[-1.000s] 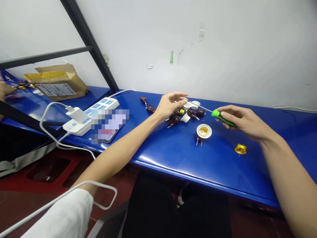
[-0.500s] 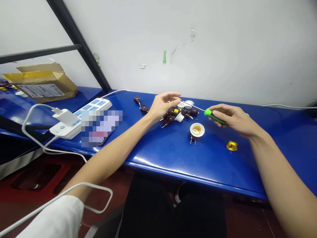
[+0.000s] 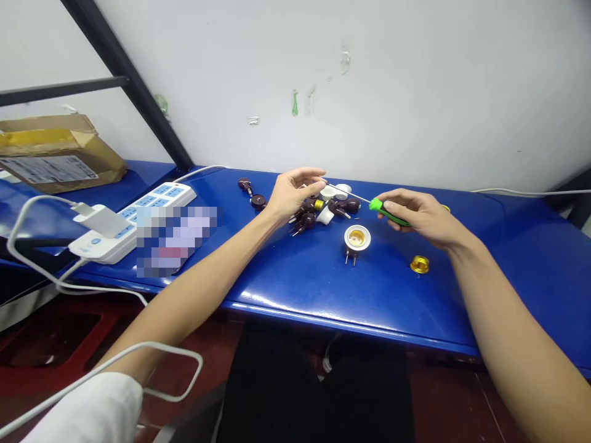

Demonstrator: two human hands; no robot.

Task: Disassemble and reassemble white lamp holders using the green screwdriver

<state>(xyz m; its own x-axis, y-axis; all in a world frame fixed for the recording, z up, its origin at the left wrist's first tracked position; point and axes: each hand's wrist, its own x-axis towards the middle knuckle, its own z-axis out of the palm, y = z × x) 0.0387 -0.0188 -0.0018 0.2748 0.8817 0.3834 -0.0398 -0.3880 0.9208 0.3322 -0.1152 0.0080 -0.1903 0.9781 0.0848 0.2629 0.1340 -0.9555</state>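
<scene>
Item, screwdriver (image 3: 376,205): green and black handle, thin metal shaft, held above the table right of the frame's centre. Its long axis is laid slantwise between the two hands, the handle to the lower right, the tip to the upper left.

Item, right hand (image 3: 422,216): fingers and thumb closed around the handle.

Item, left hand (image 3: 290,195): thumb and forefinger are brought up to the far end of the shaft; whether the tip is pinched or merely touched cannot be told. The other fingers are loosely curved.

Item, lamp socket (image 3: 357,240): white rim, gold lining, dark base with two pins directed at the lower edge of the frame. It is placed on the table, untouched, below the shaft and between the hands; of the two, the right fingers are nearer.

Item, gold threaded ring (image 3: 420,265): set down apart, right of the lamp socket and below the right hand.

Item, dark plug parts (image 3: 308,220): heaped at centre, partly hidden by the left hand, with white rings (image 3: 343,191) lodged behind.

Item, power strip (image 3: 92,249): left of the frame, with a charger (image 3: 99,219) plugged in.

Item, blue table (image 3: 295,283): all the above are borne on it or held over it.
</scene>
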